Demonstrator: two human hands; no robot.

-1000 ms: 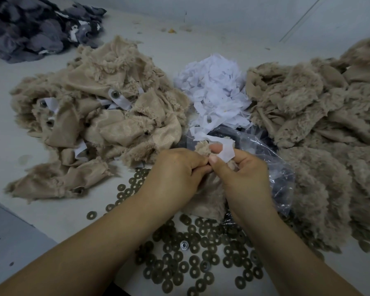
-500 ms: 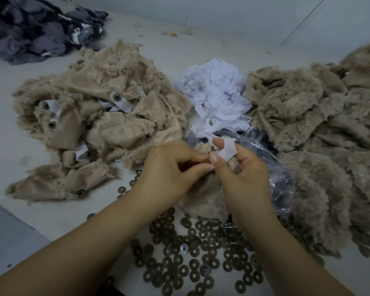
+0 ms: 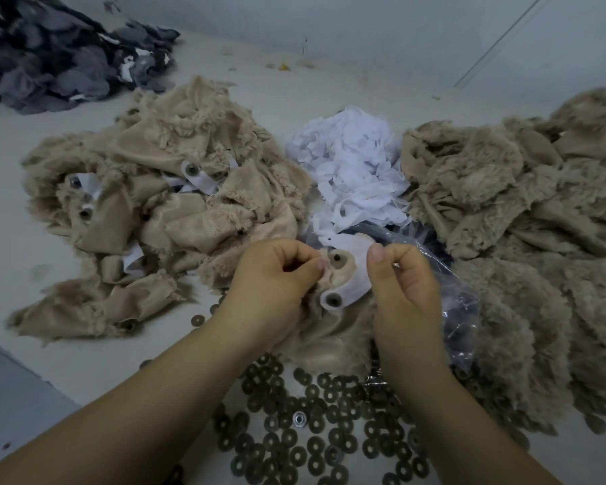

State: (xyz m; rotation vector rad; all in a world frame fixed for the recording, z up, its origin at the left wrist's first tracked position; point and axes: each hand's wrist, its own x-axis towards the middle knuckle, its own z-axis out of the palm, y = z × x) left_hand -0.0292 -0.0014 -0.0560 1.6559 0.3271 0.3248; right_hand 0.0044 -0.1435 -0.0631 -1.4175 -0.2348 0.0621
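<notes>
- The left hand (image 3: 277, 285) has its fingers curled, and thumb and forefinger pinch the edge of a tan fur piece (image 3: 326, 341) just beside the upper stud.
- The right hand (image 3: 404, 288) is also curled. Its thumb tip presses on the right edge of a white strip (image 3: 355, 274), and it seems to grip the strip there.
- The white strip lies across the fur piece between the two hands and carries two dark round studs (image 3: 333, 300), one above the other.
- The fur piece is held up at the middle of the bench (image 3: 95, 358), and its lower part hangs over a scatter of dark washers (image 3: 315, 446).
- One shiny silver washer (image 3: 298, 419) lies among the dark ones.
- A clear plastic bag (image 3: 460, 309) lies just behind and to the right of the right hand.
- A heap of tan cloth (image 3: 175, 211) with white strips and studs on it lies to the left.
- A heap of loose white strips (image 3: 354, 166) sits behind the hands.
- A big heap of tan fur (image 3: 525, 246) lies to the right.
- A pile of dark grey cloth (image 3: 49, 54) sits in the far left corner, well apart from the hands.
</notes>
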